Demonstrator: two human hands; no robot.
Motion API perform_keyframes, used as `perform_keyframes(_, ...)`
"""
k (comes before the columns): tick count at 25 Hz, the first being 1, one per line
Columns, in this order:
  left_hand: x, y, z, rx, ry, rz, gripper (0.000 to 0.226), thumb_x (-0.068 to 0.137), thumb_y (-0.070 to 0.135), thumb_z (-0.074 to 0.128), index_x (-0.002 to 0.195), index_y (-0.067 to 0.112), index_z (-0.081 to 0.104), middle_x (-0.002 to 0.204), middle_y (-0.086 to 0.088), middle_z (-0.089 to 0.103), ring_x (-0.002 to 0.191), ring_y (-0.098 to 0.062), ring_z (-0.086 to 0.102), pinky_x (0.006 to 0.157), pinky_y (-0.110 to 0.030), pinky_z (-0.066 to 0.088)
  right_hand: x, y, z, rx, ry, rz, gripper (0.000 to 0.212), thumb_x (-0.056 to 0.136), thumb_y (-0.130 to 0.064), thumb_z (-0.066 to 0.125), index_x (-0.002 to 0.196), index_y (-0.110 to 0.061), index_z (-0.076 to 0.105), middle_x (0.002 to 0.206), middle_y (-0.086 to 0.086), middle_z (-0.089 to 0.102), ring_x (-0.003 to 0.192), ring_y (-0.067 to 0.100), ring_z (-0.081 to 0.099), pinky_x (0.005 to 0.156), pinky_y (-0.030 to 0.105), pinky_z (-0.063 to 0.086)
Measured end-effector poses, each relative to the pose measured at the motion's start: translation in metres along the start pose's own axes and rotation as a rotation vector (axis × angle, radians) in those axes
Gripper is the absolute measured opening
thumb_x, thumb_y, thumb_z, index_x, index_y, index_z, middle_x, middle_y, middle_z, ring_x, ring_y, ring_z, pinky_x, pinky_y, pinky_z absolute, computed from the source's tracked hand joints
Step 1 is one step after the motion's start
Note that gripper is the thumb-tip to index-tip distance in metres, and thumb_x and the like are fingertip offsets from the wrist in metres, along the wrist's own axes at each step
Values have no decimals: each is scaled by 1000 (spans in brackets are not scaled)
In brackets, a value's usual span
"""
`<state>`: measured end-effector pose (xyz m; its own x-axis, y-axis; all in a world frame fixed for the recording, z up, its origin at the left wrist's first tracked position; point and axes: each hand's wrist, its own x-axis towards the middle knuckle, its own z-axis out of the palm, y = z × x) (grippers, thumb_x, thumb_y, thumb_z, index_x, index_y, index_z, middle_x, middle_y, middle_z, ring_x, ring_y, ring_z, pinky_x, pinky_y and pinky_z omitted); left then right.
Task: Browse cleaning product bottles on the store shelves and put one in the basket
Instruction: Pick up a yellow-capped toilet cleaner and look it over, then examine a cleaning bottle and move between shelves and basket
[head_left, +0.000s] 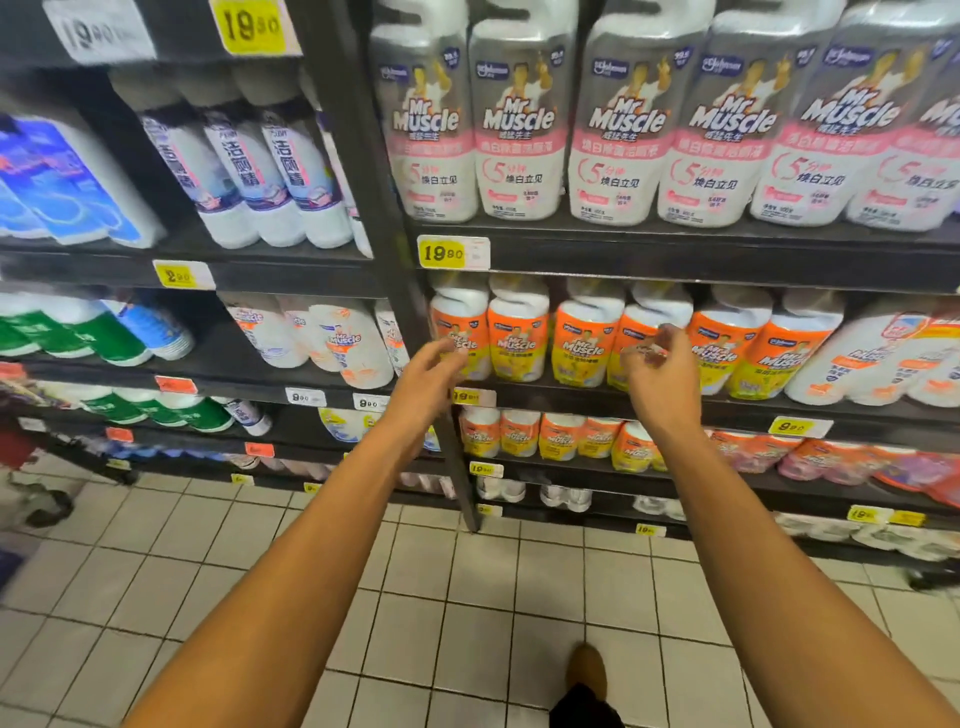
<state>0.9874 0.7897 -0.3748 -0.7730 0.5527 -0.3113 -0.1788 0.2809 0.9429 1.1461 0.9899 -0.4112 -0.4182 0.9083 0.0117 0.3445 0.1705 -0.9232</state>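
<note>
Reaching toward the shelves, both bare arms stretch out and nothing is held yet. Far left of the left hand (428, 371) sit blue packs (62, 182) and green bottles (111, 345), blurred, with white toilet-cleaner bottles (270, 176) above and to its left. That hand's grip is apart, fingers relaxed and pointed at the black upright (395, 249) between the two shelf bays, its fingertips just at the first of the orange bottles (519, 335); whether they touch it I cannot tell. Above both hands stand the pink bottles (618, 135) over a yellow price tag (441, 253). The right hand (662, 374) is raised in front of the orange row, fingers loosely curled with thumb and forefinger near each other, clamped on nothing that I can see. Right of it the orange row runs on, then white multi-packs (878, 364). Below the hands, smaller orange bottles (561, 436) fill a lower shelf, and the tiled floor (467, 597) with one shoe (587, 670) lies beneath.

My judgement: the task is at the browsing stage. No bottle is picked, and no basket shows in view, so choosing, lifting and dropping one in all remain
</note>
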Motion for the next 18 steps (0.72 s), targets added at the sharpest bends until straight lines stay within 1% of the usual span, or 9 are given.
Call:
perform_keyframes(1,-8,-4,-19,-16,-8,-4,21,99,29,55,119,27,57,122,-2,65,112,-18,62,88,-37,48,-15,-8,11,34,-10,2,52,96,-25,60,144,-15,42,131,-1,53,116,16,53,89,30,45)
perform_keyframes(3,-27,-11,-53,-51,-18,-17,23,97,24,57,120,24,57,120,-3,65,108,-16,64,86,-35,46,-45,-24,31,100,-68,-10,48,97,-18,60,142,-13,45,127,0,56,109,13,54,84,24,45)
perform_keyframes(4,-38,-15,-74,-70,-21,-12,23,96,22,59,119,24,57,118,-3,66,102,-14,66,83,-33,46,-62,-34,45,128,-104,-31,44,96,-14,60,139,-11,48,123,2,59,106,14,55,84,24,46)
perform_keyframes(6,-57,-23,-113,-86,-37,-6,18,94,18,60,110,25,60,108,-4,70,89,-10,69,79,-30,46,-96,-53,70,174,-178,-50,37,96,-10,60,132,-13,51,113,0,62,101,17,57,85,30,49)
perform_keyframes(9,-80,-39,-169,-98,-61,-4,12,94,15,56,102,21,64,95,-3,76,88,-16,70,78,-31,49,-141,-76,107,231,-264,-48,29,97,-10,60,124,-17,54,108,2,64,97,21,61,80,29,53)
perform_keyframes(12,-93,-57,-211,-103,-78,-15,14,96,15,55,102,18,67,89,-2,77,81,-14,72,67,-24,53,-170,-94,137,256,-318,-31,19,97,-6,59,114,-15,59,103,6,67,93,25,62,77,37,53)
perform_keyframes(14,-95,-67,-237,-124,-58,-31,14,96,14,55,100,17,68,86,-3,77,74,-11,72,59,-20,53,-183,-103,158,245,-350,-11,15,96,-5,60,107,-15,62,100,11,69,91,22,62,74,35,51)
perform_keyframes(16,-92,-76,-257,-141,-42,-51,14,97,13,54,98,18,67,88,-5,76,72,-11,70,61,-22,54,-191,-109,179,222,-373,19,15,96,-5,60,108,-13,63,105,21,69,88,18,62,73,32,50)
perform_keyframes(18,-85,-86,-273,-151,-25,-78,17,97,12,52,99,19,68,90,-7,75,75,-15,69,70,-28,52,-191,-112,202,156,-388,11,17,95,-3,60,112,-7,64,101,20,69,82,12,62,72,22,50)
